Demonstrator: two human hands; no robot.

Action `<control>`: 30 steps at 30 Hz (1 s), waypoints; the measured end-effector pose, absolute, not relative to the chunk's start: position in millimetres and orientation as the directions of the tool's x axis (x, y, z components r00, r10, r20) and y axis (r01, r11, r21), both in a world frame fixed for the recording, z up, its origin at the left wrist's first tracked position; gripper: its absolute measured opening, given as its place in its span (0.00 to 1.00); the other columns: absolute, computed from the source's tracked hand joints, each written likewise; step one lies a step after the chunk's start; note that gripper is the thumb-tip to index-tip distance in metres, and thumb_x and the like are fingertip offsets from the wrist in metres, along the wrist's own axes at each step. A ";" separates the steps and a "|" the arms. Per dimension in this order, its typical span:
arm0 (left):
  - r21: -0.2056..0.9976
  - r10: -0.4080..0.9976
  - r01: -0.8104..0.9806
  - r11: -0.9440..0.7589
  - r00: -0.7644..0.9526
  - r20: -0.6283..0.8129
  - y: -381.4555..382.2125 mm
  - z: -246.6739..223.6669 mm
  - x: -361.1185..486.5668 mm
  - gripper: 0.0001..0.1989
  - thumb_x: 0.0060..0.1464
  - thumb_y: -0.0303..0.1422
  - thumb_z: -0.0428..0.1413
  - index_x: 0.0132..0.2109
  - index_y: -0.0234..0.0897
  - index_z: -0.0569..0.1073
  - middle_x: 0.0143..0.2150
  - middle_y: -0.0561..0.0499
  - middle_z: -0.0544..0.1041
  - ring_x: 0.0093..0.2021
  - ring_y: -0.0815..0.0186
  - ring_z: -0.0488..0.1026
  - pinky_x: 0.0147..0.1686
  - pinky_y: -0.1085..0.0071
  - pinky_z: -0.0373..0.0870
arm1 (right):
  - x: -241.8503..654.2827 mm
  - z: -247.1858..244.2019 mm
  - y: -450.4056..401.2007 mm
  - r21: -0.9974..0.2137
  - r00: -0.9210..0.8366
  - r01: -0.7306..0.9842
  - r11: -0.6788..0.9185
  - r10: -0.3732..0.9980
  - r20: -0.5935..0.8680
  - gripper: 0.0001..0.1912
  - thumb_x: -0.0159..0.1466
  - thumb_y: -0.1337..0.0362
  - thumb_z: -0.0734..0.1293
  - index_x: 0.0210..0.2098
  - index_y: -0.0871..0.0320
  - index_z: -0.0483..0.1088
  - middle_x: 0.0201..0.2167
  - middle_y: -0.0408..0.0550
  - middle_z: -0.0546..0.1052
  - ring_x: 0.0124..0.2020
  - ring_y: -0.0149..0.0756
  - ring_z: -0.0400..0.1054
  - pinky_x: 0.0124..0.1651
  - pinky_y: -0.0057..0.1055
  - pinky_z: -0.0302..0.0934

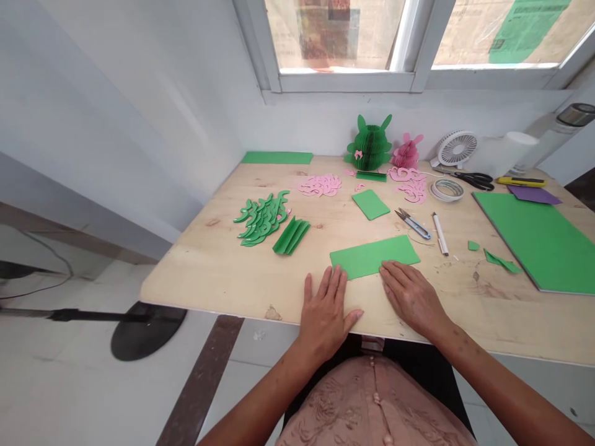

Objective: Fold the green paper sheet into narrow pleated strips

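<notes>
Well, from where I stand, a green strip (372,255) lies flat on the tabletop (223,279), close in front of the person. Take it as the middle of a clock, with twelve toward the window (346,83). Between seven and eight is the left hand (324,310), palm down, fingers slightly spread and thumb stretched wide, fingertips touching the strip's near left corner. At five is the right hand (409,297), also palm down, its fingers straight and held narrowly together, tips resting on the near edge; its thumb I can't make out well.

Toward nine there's a pleated green paper (291,236), and just beyond it, nearer ten, a heap of curved green cutouts (261,224). Pink cutouts (320,185) lie at eleven. A small green card (370,204) sits at twelve, and farther out that way stands an eared green paper figure (370,152), with a smaller pink paper figure (407,155) just beside it toward one. Between one and two I see blue-handled snips (416,226), with a tape roll (447,197) beyond. A white pen (440,234) points away at two, and a large green sheet (548,241) lies at three.
</notes>
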State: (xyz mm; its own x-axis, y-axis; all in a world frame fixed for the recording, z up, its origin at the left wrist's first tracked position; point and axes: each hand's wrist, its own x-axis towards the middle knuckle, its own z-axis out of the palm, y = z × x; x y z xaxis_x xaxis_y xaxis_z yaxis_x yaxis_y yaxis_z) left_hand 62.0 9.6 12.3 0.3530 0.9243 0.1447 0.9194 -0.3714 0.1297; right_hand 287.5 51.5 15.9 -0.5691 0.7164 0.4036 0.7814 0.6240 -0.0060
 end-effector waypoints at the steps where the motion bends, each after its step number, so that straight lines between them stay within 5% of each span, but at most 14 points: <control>1: 0.143 0.926 0.918 -0.369 0.350 0.144 8.0 13.4 57.9 0.31 0.61 0.49 0.41 0.65 0.35 0.57 0.67 0.43 0.56 0.68 0.53 0.49 0.63 0.43 0.44 | 287.5 15.7 51.4 -0.009 -0.567 0.781 0.624 0.717 0.406 0.17 0.66 0.67 0.59 0.52 0.62 0.70 0.52 0.58 0.73 0.53 0.47 0.66 0.53 0.46 0.62; 8: 0.335 0.952 0.895 -0.295 0.244 0.185 42.3 22.0 31.9 0.25 0.61 0.35 0.45 0.63 0.33 0.58 0.65 0.41 0.62 0.67 0.56 0.53 0.62 0.51 0.50 | 287.1 15.5 50.9 0.008 -0.567 0.785 0.619 0.713 0.412 0.17 0.66 0.67 0.59 0.52 0.64 0.70 0.52 0.59 0.74 0.53 0.48 0.66 0.53 0.47 0.62; 12: 0.418 0.936 0.838 -0.351 0.322 0.141 68.8 22.0 23.1 0.31 0.58 0.36 0.51 0.66 0.36 0.52 0.65 0.41 0.62 0.67 0.57 0.53 0.62 0.53 0.49 | 288.2 16.5 51.4 -0.012 -0.566 0.778 0.628 0.710 0.418 0.17 0.66 0.67 0.59 0.52 0.61 0.70 0.51 0.57 0.74 0.53 0.47 0.66 0.53 0.46 0.62; 19: 0.409 0.903 0.811 -0.419 0.420 0.092 72.2 19.5 22.6 0.30 0.58 0.37 0.51 0.65 0.39 0.53 0.64 0.43 0.63 0.67 0.57 0.51 0.63 0.50 0.44 | 269.5 26.9 52.0 -0.021 -0.561 0.784 0.620 0.723 0.402 0.17 0.66 0.68 0.59 0.52 0.61 0.70 0.52 0.57 0.73 0.53 0.48 0.65 0.54 0.47 0.60; 30: 0.485 0.897 0.770 -0.416 0.433 0.083 75.0 19.2 13.8 0.37 0.58 0.37 0.51 0.68 0.39 0.41 0.66 0.42 0.60 0.68 0.60 0.51 0.64 0.54 0.41 | 223.5 27.6 53.9 -0.031 -0.629 0.749 0.662 0.724 0.283 0.19 0.67 0.64 0.59 0.56 0.58 0.67 0.57 0.59 0.68 0.59 0.50 0.58 0.56 0.49 0.57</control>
